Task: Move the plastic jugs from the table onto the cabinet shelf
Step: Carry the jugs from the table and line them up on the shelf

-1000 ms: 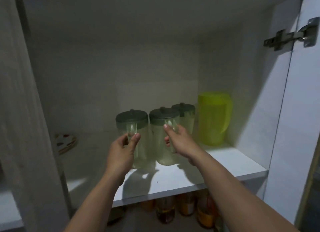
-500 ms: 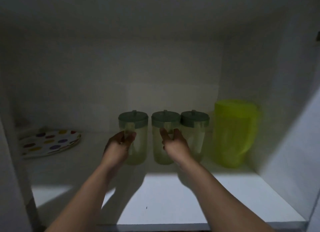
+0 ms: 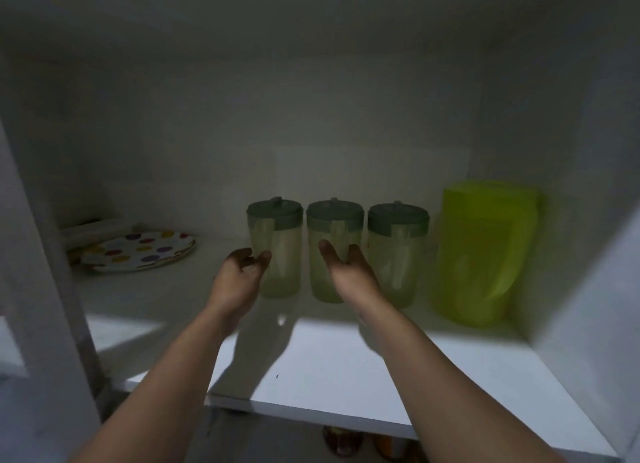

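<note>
Three pale green plastic jugs with grey-green lids stand upright in a row deep on the white cabinet shelf [image 3: 346, 369]: the left jug [image 3: 282, 251], the middle jug [image 3: 327, 255] and the right jug [image 3: 398, 255]. My left hand [image 3: 239, 279] is just in front of the left jug, fingers spread and off its handle. In front of the middle jug is my right hand [image 3: 349, 275], fingers apart, its fingertips overlapping the jug's handle; contact is unclear.
A larger bright yellow-green pitcher [image 3: 485, 258] stands right of the row, near the cabinet's right wall. A polka-dot plate [image 3: 138, 251] lies at the shelf's back left. A cabinet post [image 3: 45, 289] rises at the left. Bottles [image 3: 349, 442] show below the shelf.
Both jugs were carried deeper onto the shelf and set down beside the third jug. My hands have since loosened from their handles and drawn slightly back.
</note>
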